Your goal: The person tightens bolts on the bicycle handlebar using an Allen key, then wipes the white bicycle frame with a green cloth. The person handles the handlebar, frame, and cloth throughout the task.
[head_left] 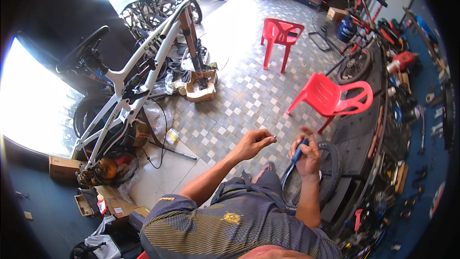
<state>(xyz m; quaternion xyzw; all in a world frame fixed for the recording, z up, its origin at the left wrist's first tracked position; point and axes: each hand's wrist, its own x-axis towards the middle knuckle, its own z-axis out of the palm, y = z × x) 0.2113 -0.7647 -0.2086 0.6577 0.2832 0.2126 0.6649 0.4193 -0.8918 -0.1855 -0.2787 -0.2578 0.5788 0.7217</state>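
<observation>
My left hand (253,144) is held out over the tiled floor, thumb and fingers pinched together. A tiny pale, shiny piece (274,137) shows at its fingertips, too small to name. To its right, my right hand (308,158) is raised and wrapped round a blue-handled tool (299,150); its working end cannot be made out. Some fingers of that hand are slightly blurred. The two hands are apart. Below and behind my right hand is a black bicycle tyre (335,163), partly hidden by my forearm.
A white bicycle frame (155,69) stands clamped at the left, above a cardboard box (201,95). Two red plastic chairs, a nearer chair (322,91) and a farther chair (281,31), stand ahead. A dark workbench (357,148) runs along the right, beside a tool-hung wall (436,139).
</observation>
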